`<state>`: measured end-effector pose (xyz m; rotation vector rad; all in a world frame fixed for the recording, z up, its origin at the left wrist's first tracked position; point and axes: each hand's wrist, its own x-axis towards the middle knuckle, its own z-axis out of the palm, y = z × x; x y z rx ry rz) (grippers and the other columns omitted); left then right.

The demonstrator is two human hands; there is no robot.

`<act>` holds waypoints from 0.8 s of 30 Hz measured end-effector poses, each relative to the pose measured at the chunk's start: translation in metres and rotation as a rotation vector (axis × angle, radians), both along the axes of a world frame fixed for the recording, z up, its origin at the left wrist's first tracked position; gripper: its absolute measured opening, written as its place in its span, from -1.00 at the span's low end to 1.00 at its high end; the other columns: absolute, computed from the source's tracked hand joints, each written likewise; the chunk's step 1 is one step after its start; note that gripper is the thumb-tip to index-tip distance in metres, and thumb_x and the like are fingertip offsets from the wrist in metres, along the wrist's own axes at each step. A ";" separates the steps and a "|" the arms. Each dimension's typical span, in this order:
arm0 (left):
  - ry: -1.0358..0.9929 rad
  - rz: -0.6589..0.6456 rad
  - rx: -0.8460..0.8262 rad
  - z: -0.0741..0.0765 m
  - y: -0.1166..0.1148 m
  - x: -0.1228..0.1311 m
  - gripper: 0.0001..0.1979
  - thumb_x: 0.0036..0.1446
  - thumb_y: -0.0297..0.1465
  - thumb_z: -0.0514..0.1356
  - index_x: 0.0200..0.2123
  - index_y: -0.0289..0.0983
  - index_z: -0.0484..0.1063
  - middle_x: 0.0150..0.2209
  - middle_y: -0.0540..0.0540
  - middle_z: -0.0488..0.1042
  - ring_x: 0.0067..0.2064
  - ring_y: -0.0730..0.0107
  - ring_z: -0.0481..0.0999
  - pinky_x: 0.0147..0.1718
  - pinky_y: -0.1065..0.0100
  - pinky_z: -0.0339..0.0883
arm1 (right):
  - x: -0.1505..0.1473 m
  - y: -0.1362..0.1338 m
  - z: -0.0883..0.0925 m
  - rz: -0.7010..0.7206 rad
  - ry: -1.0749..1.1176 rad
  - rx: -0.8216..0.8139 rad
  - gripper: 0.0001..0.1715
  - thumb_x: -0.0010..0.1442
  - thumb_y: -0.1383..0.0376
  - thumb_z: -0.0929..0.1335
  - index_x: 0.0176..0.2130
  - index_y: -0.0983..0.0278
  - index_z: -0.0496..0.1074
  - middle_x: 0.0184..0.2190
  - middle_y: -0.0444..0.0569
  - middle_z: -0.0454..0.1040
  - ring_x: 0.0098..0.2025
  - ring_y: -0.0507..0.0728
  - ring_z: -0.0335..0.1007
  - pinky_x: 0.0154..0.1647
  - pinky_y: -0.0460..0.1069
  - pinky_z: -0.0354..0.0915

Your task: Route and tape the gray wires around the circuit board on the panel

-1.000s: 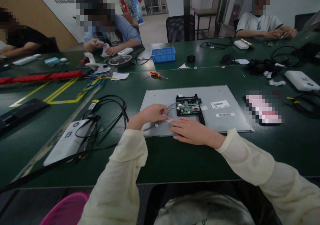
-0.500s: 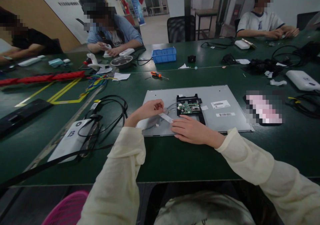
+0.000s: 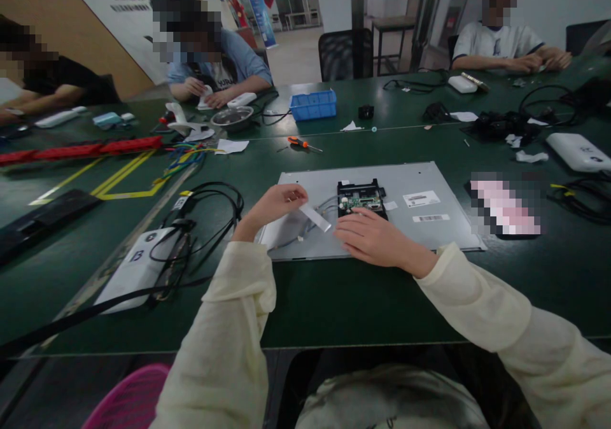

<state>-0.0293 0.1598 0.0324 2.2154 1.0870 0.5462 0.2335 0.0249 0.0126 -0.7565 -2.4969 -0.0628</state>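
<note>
A flat white strip (image 3: 316,218), either tape or ribbon cable, slants down to the right from my left hand (image 3: 280,205), whose thumb and fingers pinch its upper end. The strip's lower end is free above a grey display panel (image 3: 449,206) lying on the table. My right hand (image 3: 370,238) holds nothing visible; its fingers stretch out over the panel, by the near-left edge of a black frame (image 3: 358,188). In that frame sits a green circuit board (image 3: 365,203), partly hidden by the right fingers. Thin grey wires (image 3: 305,230) run leftward from the board beneath the strip.
A white power bank (image 3: 138,263) with black cables (image 3: 233,203) lies left of the panel, a phone (image 3: 506,207) right of it. Beyond are an orange screwdriver (image 3: 303,143), a blue basket (image 3: 313,105) and a metal bowl (image 3: 233,118). Several people sit across the table.
My right hand has come away from the strip's lower end, moving slightly right. My left hand has shifted a little up and left, keeping the strip.
</note>
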 end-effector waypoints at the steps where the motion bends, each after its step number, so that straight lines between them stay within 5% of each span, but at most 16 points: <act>1: -0.069 0.105 0.064 -0.002 0.003 0.000 -0.79 0.06 -0.24 0.17 -0.32 -0.26 0.45 -0.35 -0.05 0.49 -0.34 0.39 0.44 -0.32 0.38 0.32 | 0.006 0.003 0.003 -0.042 0.015 0.007 -0.67 0.32 0.33 0.20 0.01 0.32 0.42 0.00 0.12 0.49 0.09 0.20 0.34 0.19 0.21 0.17; 4: -0.183 0.485 0.246 -0.012 0.012 -0.001 -0.83 0.06 -0.31 0.13 -0.31 -0.27 0.40 -0.37 -0.04 0.46 -0.37 0.40 0.42 -0.34 0.38 0.32 | 0.034 0.016 0.007 -0.256 0.064 -0.025 -0.70 0.27 0.40 0.21 -0.06 0.36 0.44 -0.07 0.16 0.50 0.01 0.23 0.36 0.10 0.18 0.23; 7: -0.024 0.638 0.304 -0.023 0.012 0.001 -0.87 0.05 -0.37 0.11 -0.31 -0.27 0.38 -0.35 -0.06 0.44 -0.33 0.37 0.42 -0.25 0.33 0.33 | 0.066 0.034 0.004 -0.507 0.069 -0.099 -0.72 0.19 0.46 0.20 -0.23 0.33 0.47 -0.23 0.13 0.51 -0.11 0.25 0.38 0.00 0.16 0.26; 10: 0.171 0.672 0.376 -0.028 0.004 0.008 -0.80 0.04 -0.39 0.12 -0.22 -0.26 0.38 -0.19 -0.16 0.41 -0.18 0.23 0.44 -0.14 0.21 0.33 | 0.093 0.048 -0.005 -0.635 0.060 -0.254 -0.72 0.15 0.45 0.23 -0.23 0.31 0.48 -0.23 0.11 0.50 -0.15 0.25 0.39 -0.09 0.13 0.28; 14: 0.270 0.706 0.490 -0.025 -0.008 0.020 -0.71 0.08 -0.37 0.13 -0.08 -0.21 0.36 -0.03 -0.25 0.34 0.02 0.01 0.36 -0.07 0.07 0.31 | 0.109 0.053 -0.014 -0.506 0.096 -0.454 -0.76 0.12 0.37 0.32 -0.19 0.28 0.51 -0.17 0.06 0.49 -0.19 0.17 0.41 -0.11 0.07 0.30; 24: 0.306 0.572 0.524 -0.025 -0.014 0.031 -0.71 0.13 -0.39 0.10 -0.05 -0.22 0.36 0.02 -0.23 0.30 0.06 0.00 0.32 -0.02 0.04 0.27 | 0.104 0.051 -0.013 -0.475 0.136 -0.585 -0.85 0.09 0.24 0.39 -0.31 0.27 0.50 -0.29 -0.01 0.50 -0.27 0.11 0.42 -0.22 0.00 0.32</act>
